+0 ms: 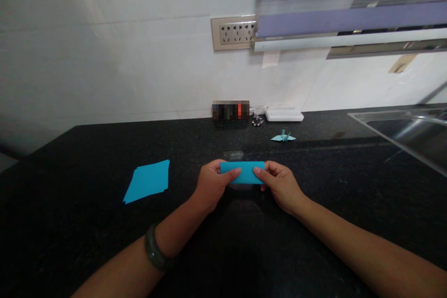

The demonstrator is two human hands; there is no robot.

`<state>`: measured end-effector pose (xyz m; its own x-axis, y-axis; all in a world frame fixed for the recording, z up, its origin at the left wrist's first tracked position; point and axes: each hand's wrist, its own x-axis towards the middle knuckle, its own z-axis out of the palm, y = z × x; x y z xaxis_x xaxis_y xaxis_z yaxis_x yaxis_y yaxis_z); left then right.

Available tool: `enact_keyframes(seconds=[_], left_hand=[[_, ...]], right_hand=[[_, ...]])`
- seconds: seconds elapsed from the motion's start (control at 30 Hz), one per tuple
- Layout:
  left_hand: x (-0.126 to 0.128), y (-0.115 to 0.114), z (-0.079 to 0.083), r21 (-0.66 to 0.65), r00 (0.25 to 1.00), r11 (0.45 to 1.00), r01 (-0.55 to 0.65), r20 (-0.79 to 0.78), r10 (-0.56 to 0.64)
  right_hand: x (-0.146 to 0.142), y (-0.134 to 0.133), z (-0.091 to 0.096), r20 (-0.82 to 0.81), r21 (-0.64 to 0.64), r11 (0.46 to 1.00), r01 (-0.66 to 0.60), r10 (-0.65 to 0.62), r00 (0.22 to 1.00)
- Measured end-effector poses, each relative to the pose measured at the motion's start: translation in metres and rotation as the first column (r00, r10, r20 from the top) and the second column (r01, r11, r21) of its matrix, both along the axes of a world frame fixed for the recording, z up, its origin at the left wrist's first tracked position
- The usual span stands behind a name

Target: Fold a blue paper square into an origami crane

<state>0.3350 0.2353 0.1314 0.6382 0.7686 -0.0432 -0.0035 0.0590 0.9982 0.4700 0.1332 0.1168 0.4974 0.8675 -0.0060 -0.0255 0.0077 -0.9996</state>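
A blue sheet of paper [247, 178], folded into a narrow rectangle, is held level between my two hands above the dark counter. My left hand [213, 184] grips its left end, thumb on the front face and fingers behind. At the right end my right hand [281, 185] pinches it the same way, with its thumb pointing inward. To the left lies a loose stack of blue paper sheets [148, 180]. Beyond my right hand sits a pale teal folded paper crane [283, 137] with its wings spread.
Along the wall stand a dark box [231, 111], a beaded bracelet [257, 121] and a white flat case [284, 114]. A metal sink [394, 135] is set into the black counter [87, 242] at right. Above hang a wall socket [234, 32] and a purple blind [349, 0].
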Motion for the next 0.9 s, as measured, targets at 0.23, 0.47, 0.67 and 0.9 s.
enact_keyframes(seconds=[0.23,0.47,0.67,0.9], left_hand=[[0.0001,-0.0005,-0.0009,-0.001,1.0,1.0,-0.001,-0.007,0.001],[-0.0003,-0.001,-0.003,0.013,1.0,1.0,-0.008,-0.014,0.008],[-0.0006,-0.0017,0.0026,0.023,1.0,1.0,0.009,-0.022,-0.009],[-0.0023,-0.0008,0.0047,0.164,0.998,0.986,0.032,-0.053,-0.023]], right_hand=[[-0.0003,0.0003,0.0007,0.028,-0.003,1.0,0.016,-0.015,0.999],[0.0004,-0.0005,0.0003,0.067,0.001,1.0,0.029,-0.029,0.997],[0.0019,0.0007,-0.0021,0.097,-0.009,1.0,-0.004,0.005,0.995],[-0.001,-0.0016,-0.0007,0.211,-0.024,0.999,-0.037,0.041,0.977]])
